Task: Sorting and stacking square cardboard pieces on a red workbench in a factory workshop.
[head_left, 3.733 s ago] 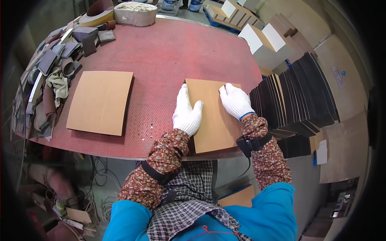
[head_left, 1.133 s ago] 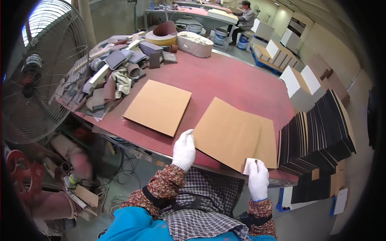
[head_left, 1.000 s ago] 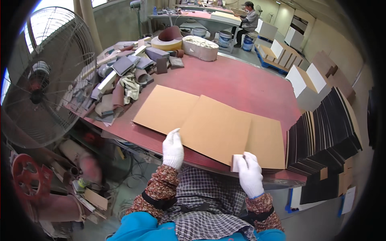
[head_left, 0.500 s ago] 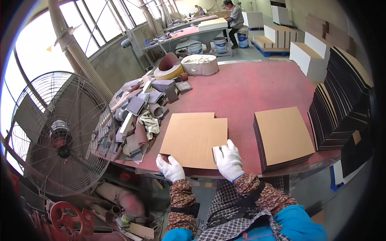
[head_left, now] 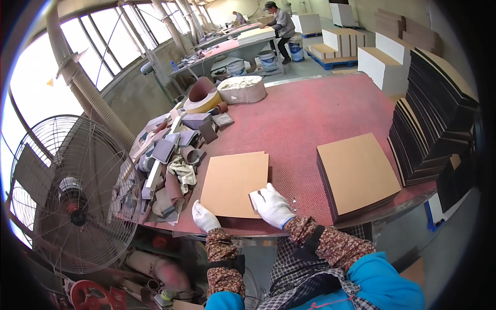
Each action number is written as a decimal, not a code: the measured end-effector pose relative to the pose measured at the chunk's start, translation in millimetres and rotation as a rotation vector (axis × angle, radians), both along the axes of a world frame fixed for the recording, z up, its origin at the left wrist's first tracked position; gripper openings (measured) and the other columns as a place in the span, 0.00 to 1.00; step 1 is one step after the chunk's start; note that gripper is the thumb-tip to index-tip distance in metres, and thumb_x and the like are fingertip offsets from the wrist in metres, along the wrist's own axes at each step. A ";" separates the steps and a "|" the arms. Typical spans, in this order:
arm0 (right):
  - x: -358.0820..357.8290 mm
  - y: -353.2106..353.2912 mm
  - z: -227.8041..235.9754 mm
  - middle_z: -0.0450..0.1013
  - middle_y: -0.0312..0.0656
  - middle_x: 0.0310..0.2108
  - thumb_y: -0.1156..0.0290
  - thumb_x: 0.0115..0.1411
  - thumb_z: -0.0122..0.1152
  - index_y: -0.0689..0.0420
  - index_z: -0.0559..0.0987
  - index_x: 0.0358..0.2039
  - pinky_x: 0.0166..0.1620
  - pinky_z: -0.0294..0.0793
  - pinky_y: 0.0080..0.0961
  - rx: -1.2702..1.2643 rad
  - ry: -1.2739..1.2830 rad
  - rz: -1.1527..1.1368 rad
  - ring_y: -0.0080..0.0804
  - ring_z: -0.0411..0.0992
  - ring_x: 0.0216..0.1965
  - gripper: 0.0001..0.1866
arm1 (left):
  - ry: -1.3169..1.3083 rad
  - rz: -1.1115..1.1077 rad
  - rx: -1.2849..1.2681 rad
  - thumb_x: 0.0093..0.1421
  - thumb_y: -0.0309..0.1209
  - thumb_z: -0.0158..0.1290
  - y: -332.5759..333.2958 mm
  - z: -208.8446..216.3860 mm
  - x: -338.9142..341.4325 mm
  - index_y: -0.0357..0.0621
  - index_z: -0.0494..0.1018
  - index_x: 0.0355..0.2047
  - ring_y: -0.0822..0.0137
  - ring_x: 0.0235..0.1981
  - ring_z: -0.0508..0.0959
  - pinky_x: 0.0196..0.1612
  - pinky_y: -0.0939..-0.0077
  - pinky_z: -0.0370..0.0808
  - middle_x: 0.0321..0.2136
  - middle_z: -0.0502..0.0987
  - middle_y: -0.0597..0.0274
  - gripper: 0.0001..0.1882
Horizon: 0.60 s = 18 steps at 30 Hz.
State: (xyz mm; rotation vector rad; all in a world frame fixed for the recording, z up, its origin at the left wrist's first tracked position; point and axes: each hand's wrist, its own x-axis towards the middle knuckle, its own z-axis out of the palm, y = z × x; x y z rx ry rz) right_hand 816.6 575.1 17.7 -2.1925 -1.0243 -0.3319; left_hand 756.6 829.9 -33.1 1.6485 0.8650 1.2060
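Note:
Two thin tan boards (head_left: 235, 181), one nearly covering the other, lie on the red work table (head_left: 310, 108) before me. A narrow strip of the lower one shows along the right edge. My left hand (head_left: 206, 216), in a white knit glove, curls around their near left corner. At the near right corner is my right hand (head_left: 273, 206), also gloved, its fingers closed on a small block (head_left: 253, 200) with a tan face and dark edge. The block rests against the boards; its underside is hidden. To the right stands a neat stack of similar boards (head_left: 359, 170) with dark sides.
Sanding blocks and abrasive scraps (head_left: 170, 147) heap along the table's left side, beside a large wire-caged fan (head_left: 75, 196). Tall stacks of dark-edged boards (head_left: 439, 103) rise at the right. Farther off, a person (head_left: 281, 26) sits at another bench.
The tan boards, before offset sideways, now lie almost in line. My right hand has come left with the small block, closer to my left hand. The whole view has shifted slightly.

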 end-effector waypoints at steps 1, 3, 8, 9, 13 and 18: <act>2.2 3.8 -1.9 0.74 0.51 0.42 0.70 0.60 0.54 0.58 0.76 0.51 0.47 0.77 0.47 -0.027 -0.027 0.019 0.60 0.69 0.48 0.18 | 0.004 0.003 0.003 0.73 0.35 0.43 -0.7 5.8 0.9 0.30 0.75 0.48 0.62 0.45 0.80 0.52 0.70 0.75 0.43 0.81 0.51 0.19; 3.8 8.0 6.2 0.74 0.50 0.43 0.68 0.61 0.53 0.56 0.76 0.51 0.50 0.76 0.47 -0.079 0.038 0.005 0.59 0.69 0.49 0.18 | -0.003 0.019 -0.084 0.73 0.36 0.42 -2.1 12.8 4.3 0.32 0.76 0.43 0.64 0.39 0.80 0.46 0.71 0.76 0.38 0.81 0.55 0.18; 13.7 14.0 8.5 0.75 0.49 0.44 0.65 0.64 0.50 0.54 0.77 0.50 0.50 0.75 0.46 -0.084 0.075 0.003 0.56 0.68 0.50 0.17 | -0.016 0.067 -0.038 0.73 0.36 0.42 -11.8 21.6 9.6 0.35 0.77 0.37 0.67 0.34 0.79 0.41 0.71 0.76 0.33 0.80 0.59 0.18; 14.8 15.4 10.5 0.74 0.49 0.44 0.65 0.64 0.50 0.54 0.77 0.50 0.49 0.75 0.46 -0.114 0.090 0.003 0.56 0.68 0.51 0.16 | -0.017 0.074 -0.017 0.73 0.36 0.42 -11.0 21.2 9.3 0.35 0.76 0.36 0.67 0.33 0.78 0.40 0.71 0.76 0.32 0.80 0.59 0.18; 12.0 7.6 -6.6 0.74 0.51 0.44 0.63 0.65 0.49 0.54 0.77 0.49 0.49 0.75 0.47 0.141 0.455 -0.014 0.54 0.72 0.46 0.16 | -0.093 0.034 -0.069 0.73 0.36 0.42 -6.2 12.7 11.4 0.36 0.77 0.37 0.66 0.33 0.78 0.40 0.70 0.76 0.33 0.80 0.59 0.18; -3.9 -4.0 -19.2 0.74 0.51 0.44 0.68 0.66 0.49 0.55 0.76 0.51 0.47 0.77 0.43 0.104 0.100 0.131 0.52 0.74 0.44 0.16 | -0.029 0.041 -0.010 0.72 0.37 0.42 5.2 7.2 6.4 0.36 0.78 0.39 0.62 0.35 0.80 0.42 0.68 0.76 0.35 0.81 0.56 0.19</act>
